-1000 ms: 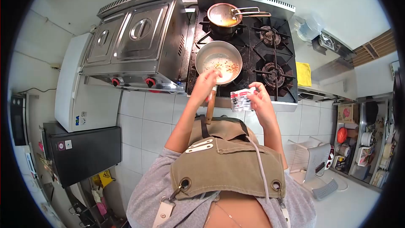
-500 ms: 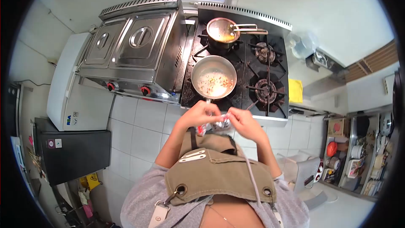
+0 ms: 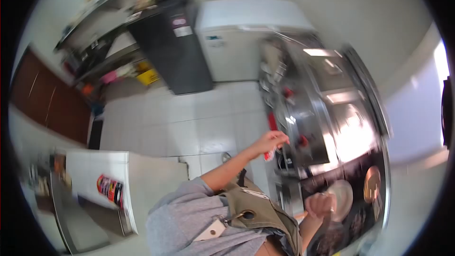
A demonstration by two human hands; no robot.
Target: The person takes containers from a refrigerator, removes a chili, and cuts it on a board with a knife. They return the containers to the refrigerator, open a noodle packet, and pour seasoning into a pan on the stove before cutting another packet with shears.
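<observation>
My left hand [image 3: 272,142] is closed, stretched out beside the front of the steel food warmer. A small red and white packet [image 3: 269,154] hangs below its fingers. My right hand [image 3: 320,204] is smeared by motion at the near side of the pot [image 3: 342,200] on the stove [image 3: 327,242]; its fingers cannot be made out, nor whether it touches the pot. Behind that stands another pot [image 3: 372,184], with a strainer on top.
The steel food warmer [image 3: 308,114] with red knobs adjoins the stove. Beyond it are a white freezer [image 3: 232,59] and a dark fridge [image 3: 177,54]. A red and black container [image 3: 110,189] sits on a white surface at left. Pale tiles [image 3: 189,123] cover the floor.
The view has swung left, away from the stove. My hands, together at the packet before, have parted: the left keeps the packet, the right is now by the pot.
</observation>
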